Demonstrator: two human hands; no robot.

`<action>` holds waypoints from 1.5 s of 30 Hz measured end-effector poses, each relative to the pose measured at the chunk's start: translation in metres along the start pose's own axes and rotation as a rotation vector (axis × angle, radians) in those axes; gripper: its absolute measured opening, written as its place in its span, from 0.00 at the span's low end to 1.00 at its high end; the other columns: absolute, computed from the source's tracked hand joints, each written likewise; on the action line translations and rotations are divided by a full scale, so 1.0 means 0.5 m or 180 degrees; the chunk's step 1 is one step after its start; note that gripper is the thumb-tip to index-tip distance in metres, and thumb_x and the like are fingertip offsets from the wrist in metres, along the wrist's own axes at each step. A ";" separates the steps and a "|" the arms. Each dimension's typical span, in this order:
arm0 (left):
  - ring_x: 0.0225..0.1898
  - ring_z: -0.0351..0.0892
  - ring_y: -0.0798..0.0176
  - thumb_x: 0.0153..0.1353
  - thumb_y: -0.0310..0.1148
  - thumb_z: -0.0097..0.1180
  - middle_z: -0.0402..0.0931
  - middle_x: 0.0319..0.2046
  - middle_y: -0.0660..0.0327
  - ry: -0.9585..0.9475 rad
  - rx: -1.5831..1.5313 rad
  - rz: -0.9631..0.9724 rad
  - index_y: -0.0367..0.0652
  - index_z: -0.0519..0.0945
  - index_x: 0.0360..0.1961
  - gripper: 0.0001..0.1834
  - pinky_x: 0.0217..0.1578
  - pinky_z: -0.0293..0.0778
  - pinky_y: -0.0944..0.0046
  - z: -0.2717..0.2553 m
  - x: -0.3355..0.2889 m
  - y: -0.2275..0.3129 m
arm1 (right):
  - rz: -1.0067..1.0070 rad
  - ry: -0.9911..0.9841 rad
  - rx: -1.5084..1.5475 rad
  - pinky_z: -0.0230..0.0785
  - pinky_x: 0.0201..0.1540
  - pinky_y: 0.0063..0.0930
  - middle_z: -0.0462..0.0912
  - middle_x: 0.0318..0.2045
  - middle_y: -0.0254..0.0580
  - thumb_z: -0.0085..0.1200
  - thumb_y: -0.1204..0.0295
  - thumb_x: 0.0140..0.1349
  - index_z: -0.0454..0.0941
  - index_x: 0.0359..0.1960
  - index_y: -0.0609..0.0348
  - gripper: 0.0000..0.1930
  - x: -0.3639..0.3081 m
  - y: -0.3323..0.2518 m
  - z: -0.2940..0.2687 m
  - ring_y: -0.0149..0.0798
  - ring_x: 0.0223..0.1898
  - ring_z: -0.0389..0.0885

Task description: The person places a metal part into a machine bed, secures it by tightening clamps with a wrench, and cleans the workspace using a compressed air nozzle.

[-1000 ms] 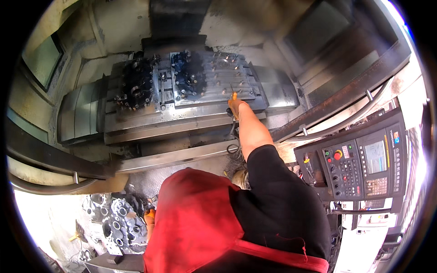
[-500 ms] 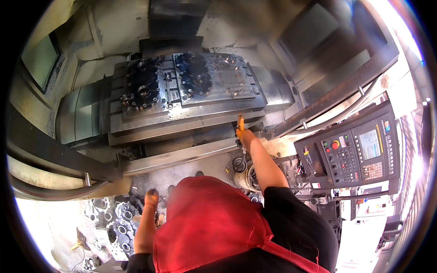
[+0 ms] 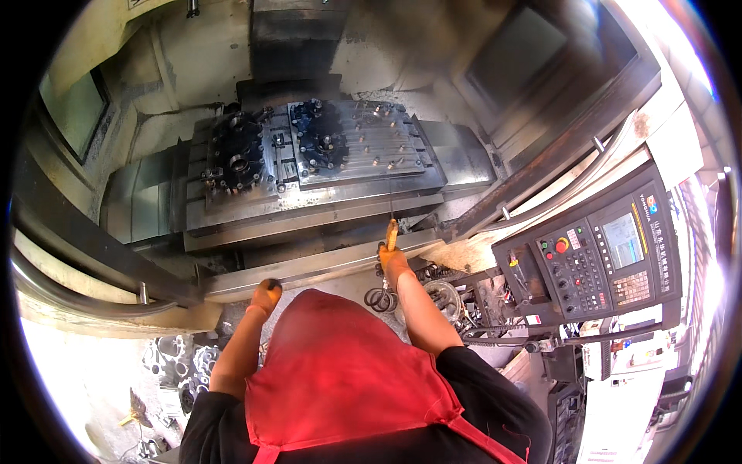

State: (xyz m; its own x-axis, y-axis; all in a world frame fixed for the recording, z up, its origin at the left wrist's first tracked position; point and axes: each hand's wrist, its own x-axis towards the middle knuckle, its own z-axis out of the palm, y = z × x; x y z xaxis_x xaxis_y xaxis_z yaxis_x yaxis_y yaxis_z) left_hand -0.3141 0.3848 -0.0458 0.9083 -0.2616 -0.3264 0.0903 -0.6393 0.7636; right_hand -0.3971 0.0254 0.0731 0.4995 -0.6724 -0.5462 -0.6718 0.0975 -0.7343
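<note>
While facing an open machining enclosure (image 3: 209, 62), have the right hand (image 3: 391, 254) wrapped around an air blow gun (image 3: 392, 203), with fingers closed on its handle; hold it near the metal front sill (image 3: 332, 261), with the thin nozzle pointing away toward the fixture plate (image 3: 362, 155) on the right of the machine bed (image 3: 325, 206); cannot tell of any contact between nozzle tip and plate; see black hose coils (image 3: 380, 299) hanging just below the right wrist; have the left hand (image 3: 267, 295) half curled beside the sill, well apart from the right one; cannot tell of any touch on the metal, nor of any hold on a thing within the fingers; look across at a dark casting (image 3: 238, 151) with a round bore on the left of the bed, and at a second dark casting (image 3: 321, 139) on the left part of the right-hand plate; wear a red apron (image 3: 348, 371); at the right, see a tilted control panel (image 3: 591, 259) with a lit screen (image 3: 622, 240) and a red push button (image 3: 562, 246); at lower left, see grey castings (image 3: 174, 359) close together on the floor.
</note>
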 end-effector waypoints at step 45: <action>0.32 0.83 0.57 0.53 0.33 0.55 0.84 0.31 0.56 0.0484 -0.0423 -0.2420 0.42 0.84 0.29 0.09 0.30 0.76 0.57 -0.022 -0.316 -0.408 | -0.0119 -0.0193 -0.0898 0.60 0.26 0.38 0.75 0.20 0.35 0.51 0.50 0.65 0.77 0.31 0.56 0.20 0.608 -0.383 0.086 0.37 0.21 0.70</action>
State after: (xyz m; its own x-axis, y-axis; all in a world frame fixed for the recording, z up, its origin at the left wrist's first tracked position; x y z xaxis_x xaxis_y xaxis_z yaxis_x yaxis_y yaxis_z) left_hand -0.4716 0.5647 -0.1440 0.6226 0.3210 -0.7137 0.7489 -0.5089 0.4245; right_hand -0.0931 -0.1660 0.0302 0.5528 -0.6258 -0.5503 -0.7737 -0.1401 -0.6179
